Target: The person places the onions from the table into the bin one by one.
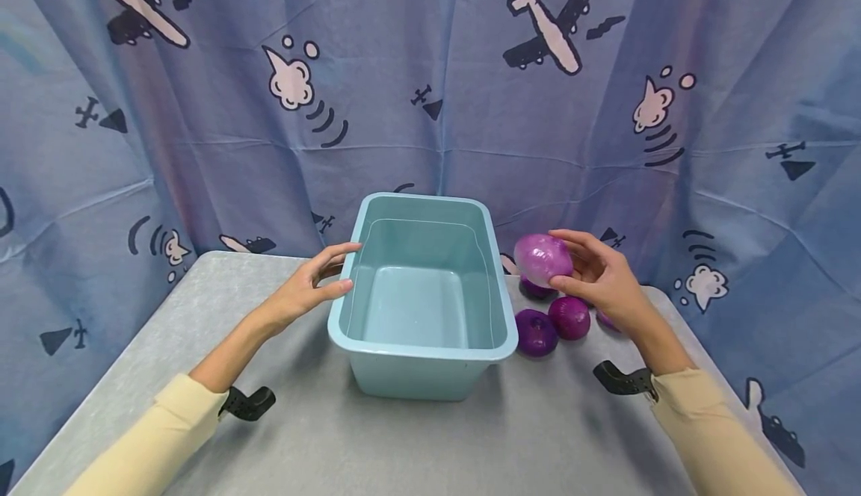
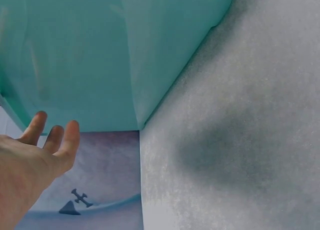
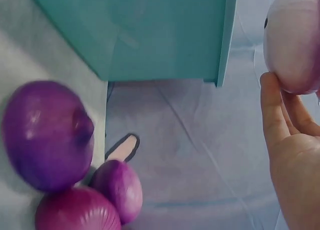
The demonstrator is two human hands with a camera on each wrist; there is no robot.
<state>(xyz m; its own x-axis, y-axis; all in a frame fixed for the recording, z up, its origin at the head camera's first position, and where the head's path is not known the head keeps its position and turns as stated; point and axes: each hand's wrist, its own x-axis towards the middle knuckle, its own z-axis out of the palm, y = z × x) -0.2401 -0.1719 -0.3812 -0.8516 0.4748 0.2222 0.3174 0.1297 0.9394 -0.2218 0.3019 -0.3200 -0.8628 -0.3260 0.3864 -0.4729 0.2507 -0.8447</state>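
Note:
A light purple onion (image 1: 542, 260) is pinched between the thumb and fingers of my right hand (image 1: 599, 276), raised off the table to the right of a teal plastic tub (image 1: 420, 348). In the right wrist view the same onion (image 3: 292, 45) shows pale at its side. My left hand (image 1: 306, 287) is at the tub's left rim with its fingers extended; in the left wrist view those fingers (image 2: 70, 142) are near the tub wall. Nothing lies on the visible tub floor. Below the right hand, a dark purple onion (image 1: 536, 333) and a magenta onion (image 1: 569, 317) rest side by side.
Another onion (image 1: 537, 290) lies behind these, partly hidden by the held one, and one more (image 1: 608, 322) peeks out behind the right wrist. The grey table (image 1: 323, 444) ends against a blue curtain (image 1: 377, 70) printed with airplanes.

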